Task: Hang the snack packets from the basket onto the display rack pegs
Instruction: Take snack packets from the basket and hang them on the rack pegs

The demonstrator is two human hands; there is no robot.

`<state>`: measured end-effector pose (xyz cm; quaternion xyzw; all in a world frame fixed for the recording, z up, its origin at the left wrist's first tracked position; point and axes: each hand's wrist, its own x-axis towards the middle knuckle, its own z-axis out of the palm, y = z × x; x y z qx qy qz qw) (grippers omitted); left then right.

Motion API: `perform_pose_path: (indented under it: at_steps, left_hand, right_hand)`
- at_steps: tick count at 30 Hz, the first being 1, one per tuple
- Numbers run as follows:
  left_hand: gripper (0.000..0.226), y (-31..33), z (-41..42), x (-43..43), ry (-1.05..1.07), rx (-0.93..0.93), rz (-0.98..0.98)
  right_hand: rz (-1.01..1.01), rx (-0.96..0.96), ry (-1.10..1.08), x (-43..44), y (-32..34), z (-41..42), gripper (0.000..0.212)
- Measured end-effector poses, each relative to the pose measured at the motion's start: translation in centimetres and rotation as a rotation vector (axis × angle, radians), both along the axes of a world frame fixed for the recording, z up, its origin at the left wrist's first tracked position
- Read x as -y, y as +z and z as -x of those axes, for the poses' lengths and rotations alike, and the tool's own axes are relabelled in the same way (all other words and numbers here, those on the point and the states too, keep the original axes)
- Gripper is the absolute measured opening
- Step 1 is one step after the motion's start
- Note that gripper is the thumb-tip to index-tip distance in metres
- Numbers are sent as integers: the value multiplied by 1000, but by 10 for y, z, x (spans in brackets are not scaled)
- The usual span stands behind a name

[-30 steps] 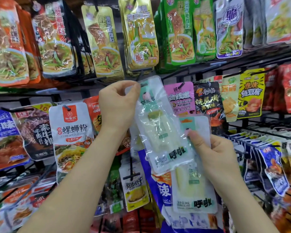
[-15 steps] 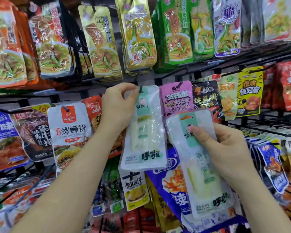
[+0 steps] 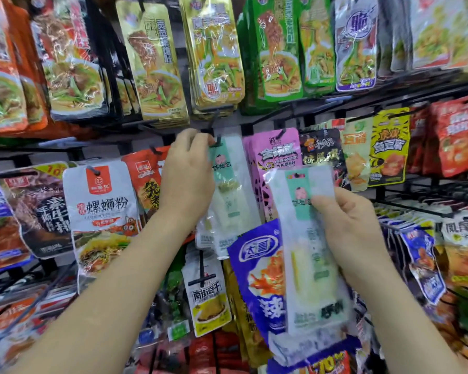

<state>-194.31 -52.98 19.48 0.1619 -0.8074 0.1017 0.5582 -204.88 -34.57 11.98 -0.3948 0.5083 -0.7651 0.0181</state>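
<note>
- Since a second ago the clear plastic snack packet with a mint-green label [image 3: 227, 195] has swung from tilted to hanging straight down. Its top is now at the black wire peg [image 3: 218, 139], and the right hand's load has risen toward that row.
- Left hand [image 3: 187, 179] — fingers curled, pinching that packet's top edge right at the peg tip. Whether the hole is fully over the wire I cannot tell.
- Right hand [image 3: 349, 228] grips a second clear mint-labelled packet [image 3: 305, 265] near its top, thumb on the label, in front of the pink foil packet [image 3: 276, 152].
- Step in hand, as I judge it: seating the first packet on its peg.
- Next move calls for sliding it back along the wire, letting go, then bringing the second packet's hole to the same peg tip — the basket is out of view.
</note>
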Motion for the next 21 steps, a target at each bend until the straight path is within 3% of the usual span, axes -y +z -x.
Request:
perform_pose_path:
  at_steps: [3, 4, 7, 8, 10, 14, 17, 21]
  left_hand:
    - [29, -13, -19, -14, -78, -41, -10]
    - [24, -16, -28, -23, -169, -56, -128]
    - [27, -12, -44, -52, -523, 1, -733]
    - [31, -9, -45, -56, -566, 45, -819]
    - [32, -5, -43, -61, -569, 97, -834]
    - [4, -4, -41, -66, -657, 18, -838]
    - [6, -7, -40, -57, -647, -23, -778]
    - [11, 4, -36, -39, -560, -206, -590]
  right_hand:
    - [-15, -97, -37, 6, -4, 1, 24]
    - [-17, -124, -29, 7, -5, -1, 25]
    - [12, -165, 6, 9, -4, -10, 19]
    - [18, -187, 17, 11, -3, -13, 17]
    - [22, -236, 43, 16, -2, -20, 15]
    - [26, -246, 83, 21, -1, -28, 13]
    - [11, -261, 101, 24, -2, -28, 11]
    - [-52, -346, 41, 27, 1, -25, 43]
